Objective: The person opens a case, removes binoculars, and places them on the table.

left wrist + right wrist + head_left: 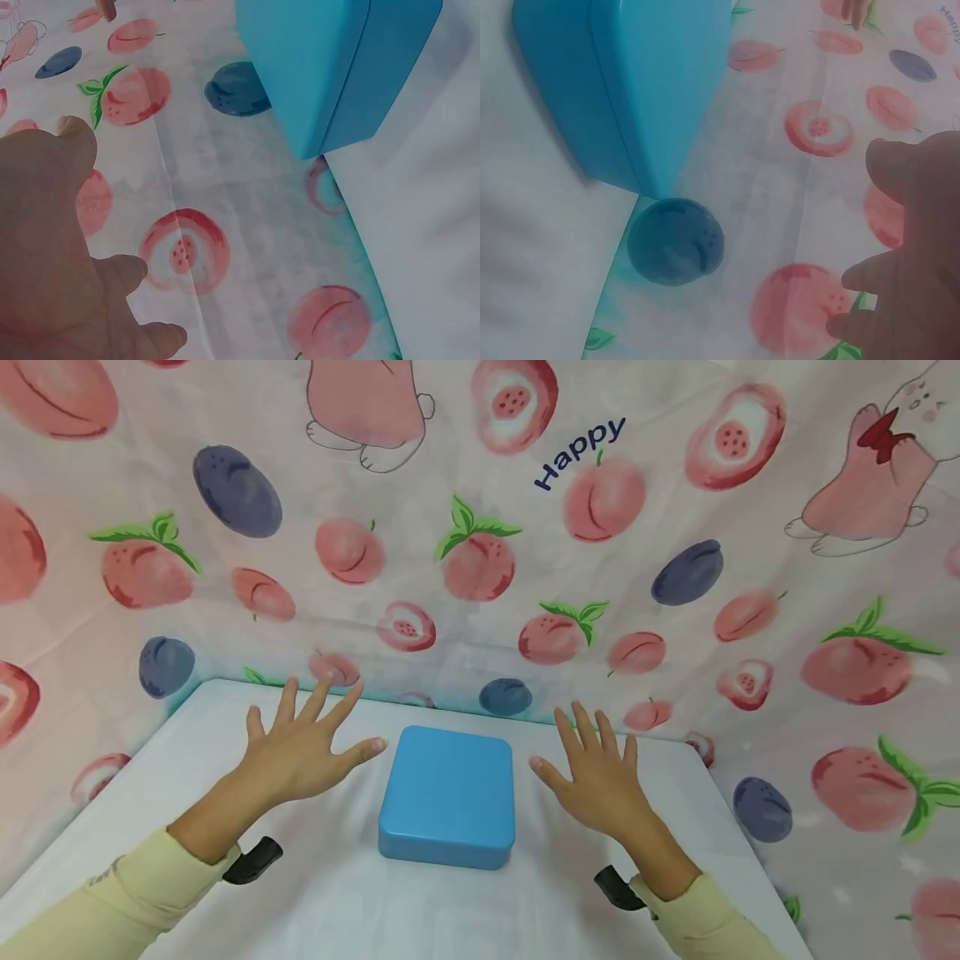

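Observation:
A blue square box point(452, 789) with rounded corners lies on the white table, between the two hands. To its left my left hand point(300, 756) hovers with fingers spread, apart from the box and holding nothing. My right hand point(603, 785) is raised on the other side, fingers also extended, touching nothing. In the left wrist view the blue box point(322, 67) fills the upper right, with the left hand point(45, 240) at the left edge. The right wrist view has the box point(645, 82) at upper left and the right hand point(915, 255) at the right edge.
The white table point(322, 893) extends around the box. Behind and beside it hangs a cloth point(420, 693) printed with peaches, dark blue fruit and cartoon figures. Black wrist-worn devices stick out by the left sleeve point(142, 885) and the right sleeve point(697, 918).

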